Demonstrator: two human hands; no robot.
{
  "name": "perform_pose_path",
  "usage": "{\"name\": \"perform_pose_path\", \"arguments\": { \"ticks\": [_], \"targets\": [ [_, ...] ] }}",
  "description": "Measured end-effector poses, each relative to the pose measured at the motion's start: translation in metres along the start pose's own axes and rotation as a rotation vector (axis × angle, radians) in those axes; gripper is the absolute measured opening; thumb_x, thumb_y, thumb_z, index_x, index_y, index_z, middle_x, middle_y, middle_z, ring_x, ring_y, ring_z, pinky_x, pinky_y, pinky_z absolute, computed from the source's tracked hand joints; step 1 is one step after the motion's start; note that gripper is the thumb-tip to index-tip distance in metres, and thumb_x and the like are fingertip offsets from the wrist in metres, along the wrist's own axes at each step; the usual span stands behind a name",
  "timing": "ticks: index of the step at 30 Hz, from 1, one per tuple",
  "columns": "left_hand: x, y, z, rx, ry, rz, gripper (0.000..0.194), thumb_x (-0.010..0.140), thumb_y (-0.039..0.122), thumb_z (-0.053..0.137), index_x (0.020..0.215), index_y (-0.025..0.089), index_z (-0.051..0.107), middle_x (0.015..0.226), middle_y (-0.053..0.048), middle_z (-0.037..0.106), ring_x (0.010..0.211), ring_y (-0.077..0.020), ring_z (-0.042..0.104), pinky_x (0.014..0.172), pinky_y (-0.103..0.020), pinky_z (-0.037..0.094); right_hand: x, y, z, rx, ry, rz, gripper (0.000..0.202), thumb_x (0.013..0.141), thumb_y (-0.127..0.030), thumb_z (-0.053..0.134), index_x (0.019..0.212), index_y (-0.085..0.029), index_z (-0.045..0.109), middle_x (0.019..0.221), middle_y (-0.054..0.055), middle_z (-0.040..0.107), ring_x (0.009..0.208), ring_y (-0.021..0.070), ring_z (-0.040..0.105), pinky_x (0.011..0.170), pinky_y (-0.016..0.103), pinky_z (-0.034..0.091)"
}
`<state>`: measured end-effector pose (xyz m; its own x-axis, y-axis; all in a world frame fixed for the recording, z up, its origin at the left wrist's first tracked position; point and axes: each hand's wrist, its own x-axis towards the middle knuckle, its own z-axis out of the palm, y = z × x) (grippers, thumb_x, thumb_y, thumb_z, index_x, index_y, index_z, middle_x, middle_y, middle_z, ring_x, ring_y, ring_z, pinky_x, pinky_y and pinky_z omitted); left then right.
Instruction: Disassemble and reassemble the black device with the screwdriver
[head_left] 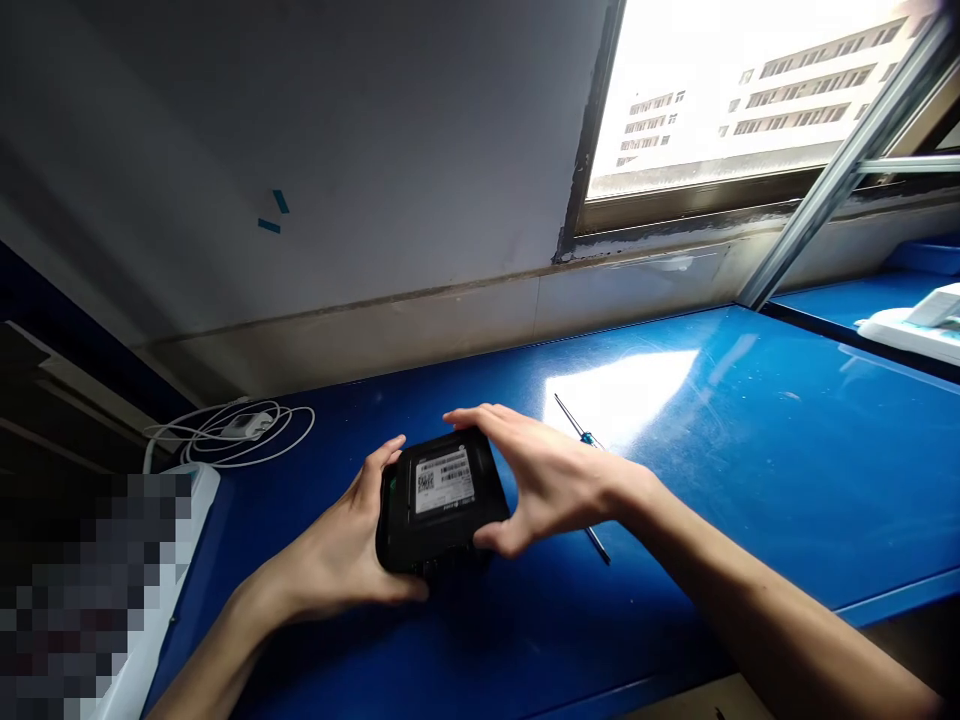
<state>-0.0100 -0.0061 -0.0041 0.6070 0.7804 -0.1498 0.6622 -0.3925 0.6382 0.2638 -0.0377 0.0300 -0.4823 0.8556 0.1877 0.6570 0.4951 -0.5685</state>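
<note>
A black boxy device (480, 508) is held between my two hands above the blue table. Its face with a white label (444, 480), printed with barcodes and a square code, is turned up toward me. My left hand (352, 540) grips the left side, thumb at the near edge and fingers at the far one. On the right side, my right hand (544, 475) clasps it the same way, fingers at the far edge and thumb near. Behind my right hand a thin dark rod (568, 412) with a teal piece lies on the table, partly hidden by the hand and wrist.
The blue tabletop (787, 450) runs along a wall with a window. A coiled white cable (251, 428) with a white plug lies at the left, beside a white-edged object (199, 500), partly blurred out. A metal post (832, 190) and another white object (922, 325) are at the right.
</note>
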Motion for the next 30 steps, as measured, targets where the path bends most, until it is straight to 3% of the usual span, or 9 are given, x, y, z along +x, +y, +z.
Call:
{"name": "perform_pose_path", "arguments": {
  "ticks": [4,9,14,24,30],
  "targets": [
    [-0.001,-0.003,-0.004,-0.020,-0.024,-0.004,0.129,0.067,0.039,0.089,0.159,0.032,0.001,0.163,-0.018,0.025,0.148,-0.0414,0.040,0.116,-0.057,0.043,-0.001,0.017,-0.012,0.092,0.116,0.074,0.100,0.065,-0.037,0.087,0.152,-0.018,0.041,0.150,0.019,0.052,0.138,0.0357,0.052,0.112,0.051,0.047],
    [-0.002,-0.008,-0.009,0.000,-0.043,-0.020,0.125,0.070,0.045,0.088,0.159,0.036,0.001,0.164,-0.016,0.023,0.145,-0.0403,0.043,0.114,-0.056,0.046,0.002,0.034,-0.013,0.137,0.165,0.151,0.102,0.065,-0.039,0.087,0.152,-0.020,0.038,0.149,0.018,0.052,0.135,0.0357,0.054,0.110,0.053,0.049],
    [-0.003,-0.009,-0.017,0.060,-0.040,-0.032,0.122,0.069,0.043,0.087,0.159,0.031,0.006,0.163,-0.016,0.024,0.149,-0.0382,0.034,0.121,-0.054,0.039,0.005,0.036,-0.010,0.151,0.179,0.177,0.103,0.064,-0.039,0.087,0.152,-0.019,0.037,0.146,0.018,0.053,0.133,0.0354,0.055,0.110,0.052,0.048],
    [-0.013,-0.012,-0.039,0.078,-0.042,-0.107,0.120,0.067,0.043,0.085,0.161,0.027,0.012,0.163,-0.020,0.029,0.144,-0.0436,0.043,0.110,-0.059,0.049,0.006,0.044,-0.011,0.152,0.182,0.229,0.105,0.065,-0.043,0.086,0.152,-0.019,0.033,0.145,0.018,0.052,0.134,0.0354,0.053,0.111,0.053,0.046],
    [-0.016,-0.011,-0.049,0.118,-0.051,-0.098,0.115,0.067,0.043,0.085,0.161,0.025,0.020,0.168,-0.019,0.025,0.149,-0.0443,0.038,0.117,-0.058,0.043,0.007,0.047,-0.008,0.143,0.193,0.233,0.110,0.065,-0.041,0.086,0.155,-0.022,0.027,0.143,0.016,0.052,0.130,0.0347,0.056,0.107,0.052,0.050]
  ]
}}
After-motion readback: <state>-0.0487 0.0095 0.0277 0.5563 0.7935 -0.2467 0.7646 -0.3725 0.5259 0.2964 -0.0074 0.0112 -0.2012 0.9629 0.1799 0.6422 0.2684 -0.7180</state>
